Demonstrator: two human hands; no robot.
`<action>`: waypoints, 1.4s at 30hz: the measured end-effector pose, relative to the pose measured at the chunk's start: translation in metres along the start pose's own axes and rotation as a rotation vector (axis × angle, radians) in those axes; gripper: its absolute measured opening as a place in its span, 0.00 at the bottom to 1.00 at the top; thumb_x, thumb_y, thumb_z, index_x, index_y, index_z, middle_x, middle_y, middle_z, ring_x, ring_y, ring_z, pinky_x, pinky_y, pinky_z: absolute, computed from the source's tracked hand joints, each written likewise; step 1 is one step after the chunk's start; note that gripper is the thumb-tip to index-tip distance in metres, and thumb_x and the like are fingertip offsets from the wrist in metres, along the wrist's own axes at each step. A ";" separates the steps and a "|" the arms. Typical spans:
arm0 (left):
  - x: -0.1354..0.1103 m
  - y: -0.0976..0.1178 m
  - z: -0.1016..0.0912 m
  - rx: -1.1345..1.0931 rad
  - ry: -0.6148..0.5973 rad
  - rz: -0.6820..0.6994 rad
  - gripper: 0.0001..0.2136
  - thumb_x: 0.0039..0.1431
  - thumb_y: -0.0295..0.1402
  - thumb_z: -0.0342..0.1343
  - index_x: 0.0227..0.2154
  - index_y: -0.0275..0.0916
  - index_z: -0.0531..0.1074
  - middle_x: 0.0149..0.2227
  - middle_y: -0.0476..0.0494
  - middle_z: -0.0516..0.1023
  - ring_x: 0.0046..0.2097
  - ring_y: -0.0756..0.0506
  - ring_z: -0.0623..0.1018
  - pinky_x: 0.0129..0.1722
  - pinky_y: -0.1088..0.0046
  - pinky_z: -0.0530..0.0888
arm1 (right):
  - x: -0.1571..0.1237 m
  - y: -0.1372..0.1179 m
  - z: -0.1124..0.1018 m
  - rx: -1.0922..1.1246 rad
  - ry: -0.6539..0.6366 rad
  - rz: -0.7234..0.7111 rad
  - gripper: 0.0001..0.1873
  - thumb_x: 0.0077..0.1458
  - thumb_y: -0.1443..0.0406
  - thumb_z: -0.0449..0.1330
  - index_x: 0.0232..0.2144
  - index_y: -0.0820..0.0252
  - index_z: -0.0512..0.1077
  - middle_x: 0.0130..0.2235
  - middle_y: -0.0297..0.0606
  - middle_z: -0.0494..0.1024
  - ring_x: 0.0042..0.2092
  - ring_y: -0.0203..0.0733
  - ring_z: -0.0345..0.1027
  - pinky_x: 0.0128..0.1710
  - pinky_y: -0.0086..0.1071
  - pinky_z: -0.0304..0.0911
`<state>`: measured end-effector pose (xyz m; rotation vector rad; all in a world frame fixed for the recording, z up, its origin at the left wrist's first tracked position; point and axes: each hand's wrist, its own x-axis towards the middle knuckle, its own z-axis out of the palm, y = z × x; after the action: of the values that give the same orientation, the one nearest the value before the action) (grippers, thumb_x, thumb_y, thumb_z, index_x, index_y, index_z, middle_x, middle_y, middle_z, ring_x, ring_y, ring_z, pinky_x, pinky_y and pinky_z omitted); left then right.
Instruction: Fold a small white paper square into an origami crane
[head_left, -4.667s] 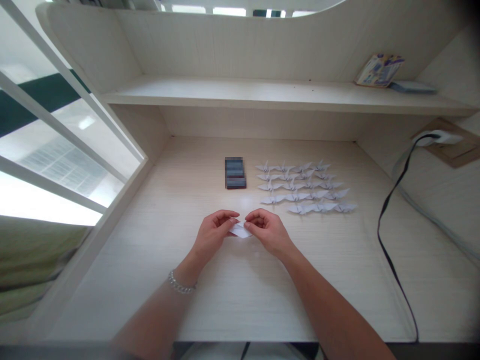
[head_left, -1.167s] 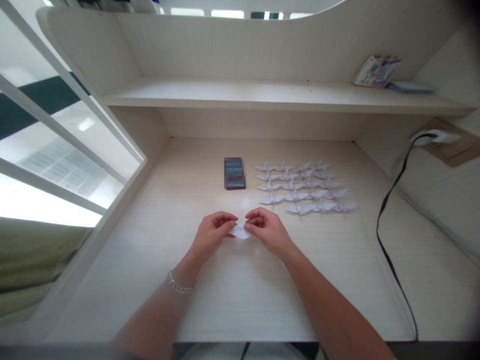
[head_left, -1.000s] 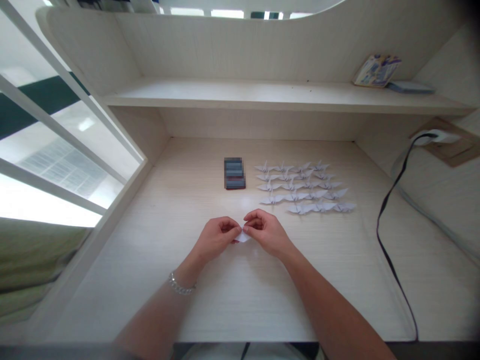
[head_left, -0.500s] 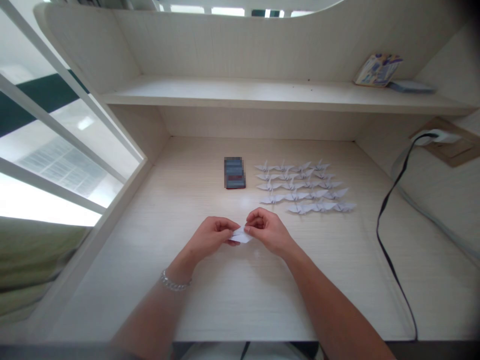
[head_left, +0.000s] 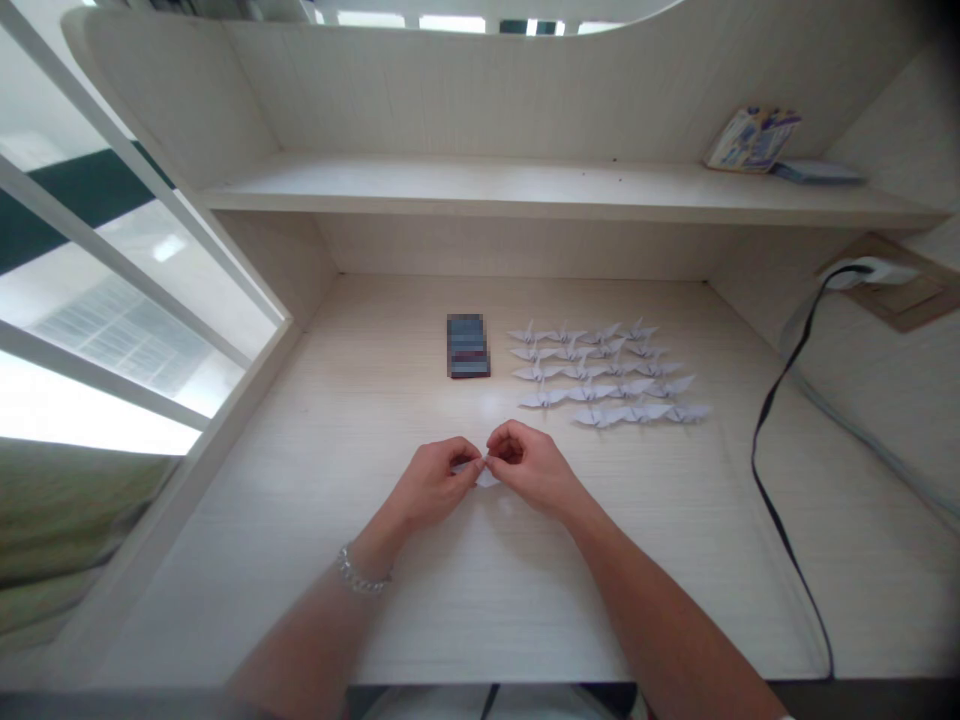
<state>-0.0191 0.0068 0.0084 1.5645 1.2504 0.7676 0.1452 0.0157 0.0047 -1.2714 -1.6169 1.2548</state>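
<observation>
A small folded piece of white paper (head_left: 487, 480) is pinched between my two hands, a little above the desk. My left hand (head_left: 442, 476), with a silver chain bracelet on its wrist, has thumb and fingers closed on the paper's left side. My right hand (head_left: 531, 465) grips it from the right, and its thumb tip nearly meets the left one. Fingers cover much of the paper, so its full shape is hidden. Just beyond my right hand, several white paper cranes (head_left: 585, 372) stand in rows on the desk.
Left of the cranes lies a dark, blurred-out rectangular object (head_left: 468, 346). A black cable (head_left: 765, 480) runs down the right side from a wall socket (head_left: 892, 275). The shelf (head_left: 525, 185) above holds a colourful box (head_left: 754, 140). Metal bars (head_left: 135, 260) line the left.
My left hand has shifted slightly right and turned, bringing its thumb close to my right thumb. Less of the paper shows now.
</observation>
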 end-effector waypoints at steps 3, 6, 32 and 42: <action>0.000 0.000 -0.001 -0.005 -0.017 -0.005 0.08 0.50 0.35 0.53 0.25 0.38 0.74 0.25 0.46 0.75 0.28 0.48 0.73 0.27 0.76 0.69 | 0.002 0.003 0.000 0.024 -0.014 0.036 0.05 0.40 0.70 0.57 0.26 0.59 0.68 0.25 0.31 0.71 0.26 0.34 0.64 0.24 0.27 0.59; 0.001 -0.002 -0.003 -0.054 -0.034 -0.028 0.08 0.49 0.36 0.53 0.25 0.37 0.74 0.24 0.45 0.75 0.28 0.48 0.73 0.27 0.76 0.69 | 0.003 0.003 -0.002 0.089 -0.053 0.080 0.05 0.39 0.70 0.57 0.25 0.60 0.69 0.24 0.32 0.71 0.26 0.34 0.64 0.23 0.26 0.57; 0.005 -0.008 -0.005 -0.203 -0.108 -0.179 0.07 0.48 0.32 0.53 0.26 0.32 0.72 0.24 0.46 0.74 0.26 0.50 0.74 0.27 0.75 0.71 | 0.003 0.002 -0.007 0.145 -0.120 0.049 0.05 0.42 0.70 0.58 0.28 0.62 0.68 0.26 0.32 0.71 0.27 0.33 0.64 0.25 0.26 0.58; 0.004 -0.006 -0.005 -0.199 -0.081 -0.145 0.08 0.50 0.34 0.54 0.26 0.32 0.72 0.22 0.47 0.73 0.24 0.52 0.73 0.26 0.77 0.70 | 0.005 0.007 -0.010 0.255 -0.128 0.100 0.12 0.40 0.74 0.55 0.32 0.62 0.68 0.30 0.36 0.75 0.31 0.36 0.69 0.29 0.28 0.61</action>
<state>-0.0247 0.0128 0.0046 1.3167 1.1760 0.7060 0.1554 0.0235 0.0007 -1.1433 -1.4383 1.5773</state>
